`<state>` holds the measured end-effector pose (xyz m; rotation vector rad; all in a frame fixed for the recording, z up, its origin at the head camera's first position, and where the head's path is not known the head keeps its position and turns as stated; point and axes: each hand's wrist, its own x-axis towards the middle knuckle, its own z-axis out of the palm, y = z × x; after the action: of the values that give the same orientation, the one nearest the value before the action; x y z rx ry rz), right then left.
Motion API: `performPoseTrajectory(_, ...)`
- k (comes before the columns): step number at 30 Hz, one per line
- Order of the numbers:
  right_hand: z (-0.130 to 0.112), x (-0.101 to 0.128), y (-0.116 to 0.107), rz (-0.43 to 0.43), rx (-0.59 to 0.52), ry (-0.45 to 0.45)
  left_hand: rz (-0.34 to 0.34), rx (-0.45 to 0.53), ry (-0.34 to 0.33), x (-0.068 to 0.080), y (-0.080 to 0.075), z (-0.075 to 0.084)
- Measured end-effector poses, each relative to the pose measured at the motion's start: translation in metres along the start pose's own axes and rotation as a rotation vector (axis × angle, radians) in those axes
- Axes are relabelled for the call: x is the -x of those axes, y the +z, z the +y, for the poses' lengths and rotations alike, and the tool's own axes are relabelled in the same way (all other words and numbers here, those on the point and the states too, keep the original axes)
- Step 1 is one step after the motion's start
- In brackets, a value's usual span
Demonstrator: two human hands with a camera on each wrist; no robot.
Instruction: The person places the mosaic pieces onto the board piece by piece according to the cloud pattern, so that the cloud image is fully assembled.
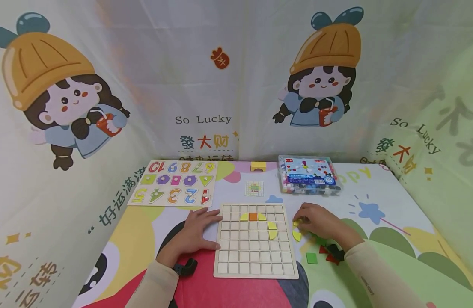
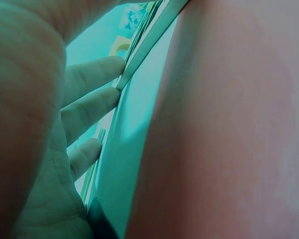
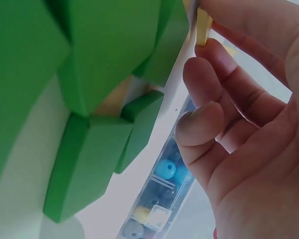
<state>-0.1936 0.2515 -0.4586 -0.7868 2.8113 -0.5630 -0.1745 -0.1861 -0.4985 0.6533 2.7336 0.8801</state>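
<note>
Fingers [image 3: 209, 74] of right hand [image 1: 322, 222] pinching yellow piece [image 1: 296, 223], just right of grid board [image 1: 255, 239] at lower centre. Left hand [image 1: 197, 233] flat, fingers spread, touching board's left edge.

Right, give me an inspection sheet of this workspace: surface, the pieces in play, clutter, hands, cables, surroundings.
Surface: table mat with a bright cartoon print.
Job's things: wooden grid board lies flat; yellow curved pieces and an orange square sit in its upper rows. A small yellow piece is pinched in the right hand; a yellow quarter piece and a green square lie loose right of the board.
Clutter: number puzzle board, bead box, pattern card, yellow block.
Hands: left hand rests flat at the board's left edge; right hand holds the piece.
Cables: nothing seen.
Surroundings: printed cloth walls on three sides.
</note>
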Motion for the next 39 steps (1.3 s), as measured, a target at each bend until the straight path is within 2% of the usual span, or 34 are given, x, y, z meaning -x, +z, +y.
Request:
performPoseTrajectory(7, 0.0, 0.0, -0.004, 0.026, -0.005, -0.032, -0.005, 0.01, -0.005, 0.0, -0.001, 0.001)
performPoseTrajectory(14, -0.013, -0.013, -0.009, 0.009, 0.011, -0.043, -0.006, 0.022, -0.01, 0.001, -0.002, 0.003)
performPoseTrajectory(29, -0.063, -0.053, -0.005, -0.009, 0.047, -0.169, 0.0, 0.018, 0.0, 0.001, -0.001, 0.002)
performPoseTrajectory(39, -0.099, -0.075, 0.007, -0.048, 0.055, -0.261, 0.007, 0.035, -0.003, 0.003, -0.003, 0.005)
